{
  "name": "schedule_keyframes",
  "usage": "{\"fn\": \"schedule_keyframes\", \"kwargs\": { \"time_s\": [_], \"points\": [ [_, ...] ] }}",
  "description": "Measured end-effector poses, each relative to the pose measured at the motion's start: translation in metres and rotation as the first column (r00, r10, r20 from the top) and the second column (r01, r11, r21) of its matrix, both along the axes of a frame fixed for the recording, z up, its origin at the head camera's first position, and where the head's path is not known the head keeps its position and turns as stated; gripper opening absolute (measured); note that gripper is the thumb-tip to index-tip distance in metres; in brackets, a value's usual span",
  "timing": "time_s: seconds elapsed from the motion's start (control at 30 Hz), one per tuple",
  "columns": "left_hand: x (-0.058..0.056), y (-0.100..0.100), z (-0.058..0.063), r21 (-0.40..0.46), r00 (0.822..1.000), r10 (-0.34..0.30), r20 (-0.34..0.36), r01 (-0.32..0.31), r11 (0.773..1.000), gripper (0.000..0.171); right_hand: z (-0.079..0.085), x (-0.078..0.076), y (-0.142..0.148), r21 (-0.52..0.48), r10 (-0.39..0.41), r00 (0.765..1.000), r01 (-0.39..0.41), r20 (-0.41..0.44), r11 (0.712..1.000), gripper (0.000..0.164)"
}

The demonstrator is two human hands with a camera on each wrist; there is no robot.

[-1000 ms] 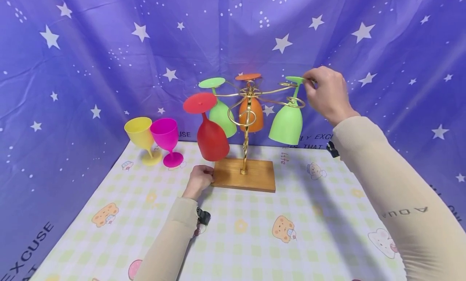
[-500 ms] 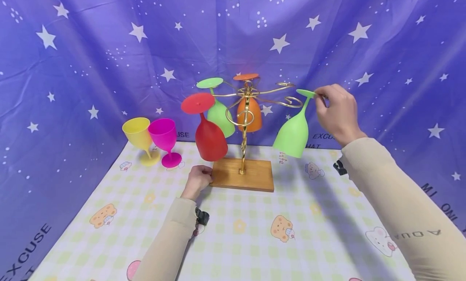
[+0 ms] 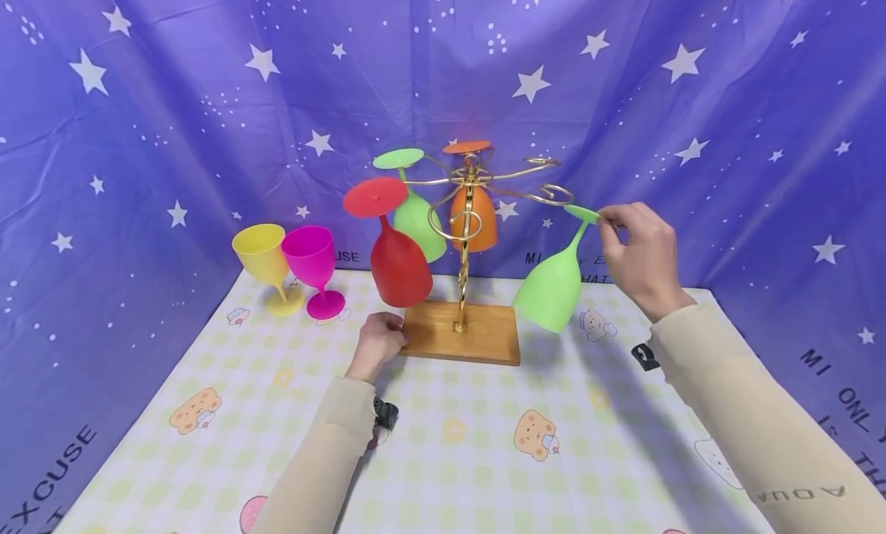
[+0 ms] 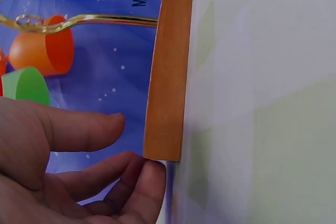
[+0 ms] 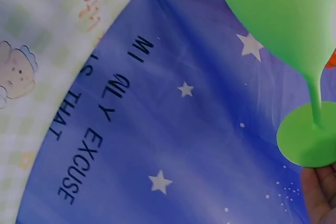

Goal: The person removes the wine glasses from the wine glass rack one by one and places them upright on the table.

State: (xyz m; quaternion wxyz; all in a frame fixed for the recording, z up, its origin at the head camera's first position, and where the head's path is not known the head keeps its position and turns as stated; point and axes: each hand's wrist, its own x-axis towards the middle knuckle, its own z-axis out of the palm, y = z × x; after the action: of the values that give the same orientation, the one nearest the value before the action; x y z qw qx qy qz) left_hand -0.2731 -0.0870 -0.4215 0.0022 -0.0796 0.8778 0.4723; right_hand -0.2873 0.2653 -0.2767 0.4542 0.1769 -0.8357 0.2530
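Observation:
My right hand [image 3: 640,253] pinches the rim of the foot of a light green goblet [image 3: 551,288], which hangs upside down and tilted, bowl lower left. In the right wrist view fingertips [image 5: 317,195] lie at the edge of its round foot [image 5: 307,135]. My left hand [image 3: 378,345] touches the left end of the wooden base [image 3: 484,334] of a gold stemware rack [image 3: 465,272]. Its fingertips [image 4: 152,177] rest at the base's end corner, the thumb apart from the wood. A red goblet [image 3: 401,265], another green goblet [image 3: 418,226] and an orange goblet [image 3: 484,218] hang upside down on the rack.
A yellow goblet [image 3: 261,253] and a magenta goblet [image 3: 310,257] stand upright at the back left of the checked tablecloth [image 3: 443,472]. A purple starry curtain [image 3: 415,57] rises behind and at both sides. Bare gold loops [image 3: 554,195] jut out from the rack's right.
My right hand drew the green goblet out of the rack's right loop, rightward, then lowered it below loop level. My left hand stayed at the base.

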Motion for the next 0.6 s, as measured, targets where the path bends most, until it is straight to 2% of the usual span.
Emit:
{"fn": "schedule_keyframes", "kwargs": {
  "time_s": [0.13, 0.33, 0.47, 0.6],
  "points": [
    [0.005, 0.004, 0.006, -0.073, 0.997, -0.02, -0.077, 0.014, 0.997, 0.032, -0.011, 0.003, 0.001, 0.001, 0.003, 1.0, -0.003, 0.022, 1.0, 0.01],
    [0.012, 0.012, 0.012, -0.125, 0.983, -0.082, -0.163, 0.062, 0.99, 0.016, -0.028, 0.006, 0.0, -0.022, 0.004, 0.999, -0.003, 0.054, 1.0, 0.01],
    [0.022, 0.018, 0.016, -0.146, 0.973, -0.151, -0.176, 0.126, 0.981, 0.025, -0.037, 0.011, -0.003, -0.04, 0.009, 0.998, -0.007, 0.061, 0.999, 0.011],
    [0.036, 0.024, 0.019, -0.16, 0.947, -0.26, -0.188, 0.232, 0.96, 0.028, -0.046, 0.016, -0.009, -0.06, 0.011, 0.998, -0.007, 0.059, 0.998, 0.011]
  ]
}}
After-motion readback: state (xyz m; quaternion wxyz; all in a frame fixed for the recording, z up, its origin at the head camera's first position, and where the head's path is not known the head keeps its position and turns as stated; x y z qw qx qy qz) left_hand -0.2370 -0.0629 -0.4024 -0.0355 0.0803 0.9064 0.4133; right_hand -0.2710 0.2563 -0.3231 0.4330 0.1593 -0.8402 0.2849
